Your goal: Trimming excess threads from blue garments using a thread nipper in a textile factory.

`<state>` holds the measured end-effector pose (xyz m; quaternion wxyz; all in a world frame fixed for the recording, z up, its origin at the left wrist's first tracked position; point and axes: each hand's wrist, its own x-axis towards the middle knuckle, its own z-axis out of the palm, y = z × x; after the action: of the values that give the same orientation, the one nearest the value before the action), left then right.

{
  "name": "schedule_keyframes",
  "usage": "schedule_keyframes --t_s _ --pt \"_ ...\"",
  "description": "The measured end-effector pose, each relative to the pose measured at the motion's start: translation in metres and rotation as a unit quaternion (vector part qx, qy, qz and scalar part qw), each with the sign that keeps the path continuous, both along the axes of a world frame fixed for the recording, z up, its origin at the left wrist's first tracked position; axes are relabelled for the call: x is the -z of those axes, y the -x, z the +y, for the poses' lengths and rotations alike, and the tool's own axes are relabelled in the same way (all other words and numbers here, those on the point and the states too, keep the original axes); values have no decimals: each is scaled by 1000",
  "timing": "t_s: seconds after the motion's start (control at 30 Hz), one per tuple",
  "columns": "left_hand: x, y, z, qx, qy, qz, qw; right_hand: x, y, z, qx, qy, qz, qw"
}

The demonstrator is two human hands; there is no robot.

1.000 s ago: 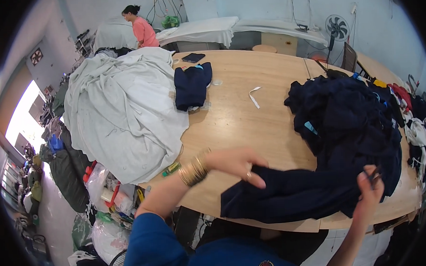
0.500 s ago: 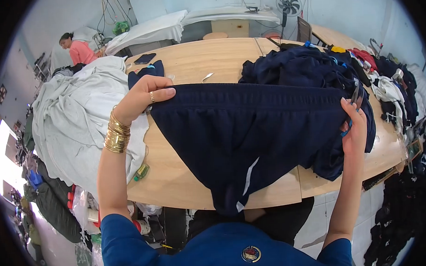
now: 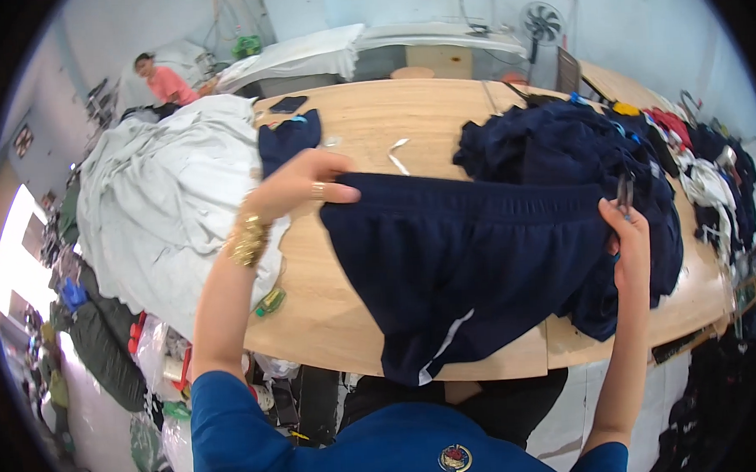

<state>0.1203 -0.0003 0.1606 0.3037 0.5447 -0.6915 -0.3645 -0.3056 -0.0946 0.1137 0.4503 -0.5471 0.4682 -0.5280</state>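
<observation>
I hold a pair of navy shorts (image 3: 472,266) stretched out by the waistband above the wooden table (image 3: 440,115). My left hand (image 3: 304,184), with gold bangles on the wrist, grips the left end of the waistband. My right hand (image 3: 627,229) grips the right end and also holds small metal snips (image 3: 625,193). A white stripe shows at the hem. Behind the shorts lies a pile of navy garments (image 3: 568,147).
A big heap of grey cloth (image 3: 162,212) covers the table's left side. A folded navy piece (image 3: 288,139) and a white scrap (image 3: 398,155) lie farther back. Mixed clothes (image 3: 703,154) crowd the right edge. A person in pink (image 3: 160,81) stands far left; a fan (image 3: 542,22) stands behind.
A second ago the shorts lay bunched on the table near its front edge; I have lifted them and spread them out by the waistband, and my hands have moved apart.
</observation>
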Motion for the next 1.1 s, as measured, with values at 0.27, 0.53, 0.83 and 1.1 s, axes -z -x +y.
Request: schedule_keyframes --t_s 0.27,0.53,0.83,1.1 --pt "-46 21 -20 -248 628 -239 698 -46 -47 -35 88 230 -63 967" --pt "69 25 76 -231 415 -297 829 21 -26 46 -132 254 176 942" --pt "209 64 90 -175 141 -208 952 164 -51 106 -198 97 336 916" --pt "245 70 56 -113 67 -269 954 182 -95 110 -75 87 422 899"
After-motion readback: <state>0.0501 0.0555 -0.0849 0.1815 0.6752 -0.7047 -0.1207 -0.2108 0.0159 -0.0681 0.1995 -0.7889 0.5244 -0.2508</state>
